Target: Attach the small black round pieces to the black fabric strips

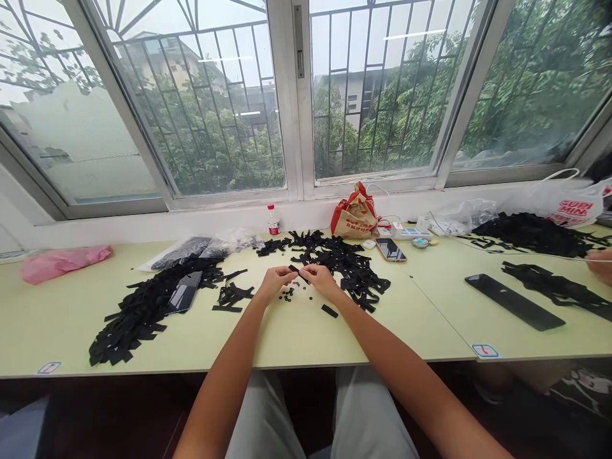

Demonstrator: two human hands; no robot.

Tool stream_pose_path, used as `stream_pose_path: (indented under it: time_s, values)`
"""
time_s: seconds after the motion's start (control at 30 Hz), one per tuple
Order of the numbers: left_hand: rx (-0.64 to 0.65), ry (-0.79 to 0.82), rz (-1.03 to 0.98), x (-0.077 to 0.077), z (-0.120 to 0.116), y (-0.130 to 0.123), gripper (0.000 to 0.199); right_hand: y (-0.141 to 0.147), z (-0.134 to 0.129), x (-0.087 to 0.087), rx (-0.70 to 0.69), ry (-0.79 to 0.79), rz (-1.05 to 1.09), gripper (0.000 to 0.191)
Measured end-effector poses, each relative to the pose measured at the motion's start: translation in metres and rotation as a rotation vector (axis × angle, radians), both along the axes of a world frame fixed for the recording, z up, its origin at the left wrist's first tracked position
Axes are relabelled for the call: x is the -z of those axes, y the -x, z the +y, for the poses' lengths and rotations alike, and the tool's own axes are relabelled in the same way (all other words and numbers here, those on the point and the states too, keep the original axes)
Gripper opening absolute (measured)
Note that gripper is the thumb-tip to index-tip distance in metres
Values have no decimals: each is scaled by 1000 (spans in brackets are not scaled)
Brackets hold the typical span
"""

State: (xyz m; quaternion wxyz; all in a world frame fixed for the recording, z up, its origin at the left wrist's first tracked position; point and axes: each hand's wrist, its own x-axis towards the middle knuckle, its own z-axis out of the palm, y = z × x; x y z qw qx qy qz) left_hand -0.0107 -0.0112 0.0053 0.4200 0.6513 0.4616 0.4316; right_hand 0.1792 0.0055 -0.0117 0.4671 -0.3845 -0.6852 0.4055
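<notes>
My left hand (276, 282) and my right hand (319, 280) meet over the middle of the pale green table. Both pinch a small black strip (297, 273) between their fingertips; its details are too small to make out. Just below them lie several tiny black round pieces (288, 294). A single short black strip (329, 310) rests below my right hand. Behind and to the right of my hands spreads a heap of black strips (351, 264). Left of my left hand is a small loose group of black strips (234, 293).
A long black pile (138, 312) with a dark phone (185, 292) on it lies left. Behind stand a small bottle (273, 220) and a paper bag (354, 213). Another phone (391, 249) lies right. Another person's hand (600, 264) is at the far right edge.
</notes>
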Motion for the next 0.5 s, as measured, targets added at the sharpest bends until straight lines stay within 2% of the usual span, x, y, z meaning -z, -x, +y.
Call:
stream_pose_path:
  time_s: [0.33,0.5]
  values:
    - [-42,13,5,7,4,2,37,0,2,4,9,1,-28,35]
    - [-15,41,-1,5,3,2,36,1,5,9,10,-13,-56,35]
